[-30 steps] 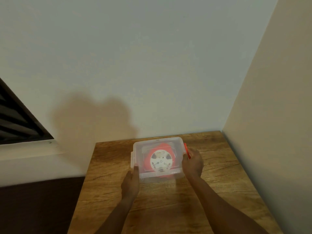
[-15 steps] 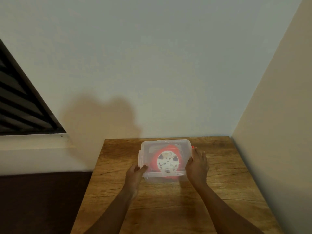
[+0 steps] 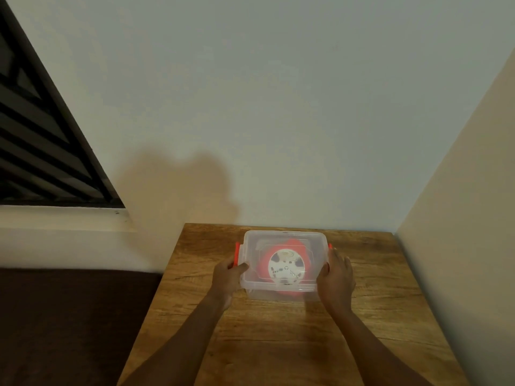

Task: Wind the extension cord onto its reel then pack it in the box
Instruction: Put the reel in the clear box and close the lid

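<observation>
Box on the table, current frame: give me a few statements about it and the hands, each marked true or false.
1. The reel lies inside the box, under its clear lid. True.
2. The box stands on the floor. False: it stands on the wooden table.
3. The left hand is at the box's left side, by the red latch. True.
4. The right hand rests flat on the table, apart from the box. False: it is against the box's right side.
5. The reel is blue. False: it is red with a white centre.
</observation>
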{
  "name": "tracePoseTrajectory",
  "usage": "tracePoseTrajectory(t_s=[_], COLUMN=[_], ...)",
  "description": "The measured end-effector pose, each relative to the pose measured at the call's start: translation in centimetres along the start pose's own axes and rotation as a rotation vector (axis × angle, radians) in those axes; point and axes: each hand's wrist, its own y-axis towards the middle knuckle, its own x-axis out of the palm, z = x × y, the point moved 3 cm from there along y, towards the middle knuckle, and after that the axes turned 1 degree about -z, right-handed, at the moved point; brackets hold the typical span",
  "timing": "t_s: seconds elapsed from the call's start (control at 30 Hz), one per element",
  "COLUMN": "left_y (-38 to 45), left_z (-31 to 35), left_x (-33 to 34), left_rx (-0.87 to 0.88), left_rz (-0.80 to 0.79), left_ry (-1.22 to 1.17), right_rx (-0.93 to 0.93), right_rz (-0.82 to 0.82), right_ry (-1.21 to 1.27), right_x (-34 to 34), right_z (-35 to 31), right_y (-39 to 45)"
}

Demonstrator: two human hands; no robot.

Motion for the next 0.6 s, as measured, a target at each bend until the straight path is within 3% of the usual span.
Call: tracePoseTrajectory(t_s=[0.1, 0.23, 0.47, 0.6], left_y=[-0.2, -0.8, -1.4, -1.7], left_z=[0.1, 0.4, 1.0, 1.3], left_x=[0.7, 0.9, 1.0, 0.8], left_rx=[0.159, 0.252, 0.261, 0.246], left_rz=[0.052, 0.064, 0.112, 0.096], left_ry=[0.353, 0.552, 0.646, 0.555], right_rx=[-0.01, -0.011, -0.021, -0.021], right_rz=[0.006, -0.001, -0.01, -0.018], right_ry=[-0.005, -0.002, -0.001, 0.001], right_x=[0.0, -0.2, -0.4, -0.4], right_z=[0.0, 0.0, -0.1, 0.1], right_y=[0.0, -0.1, -0.2, -0.2])
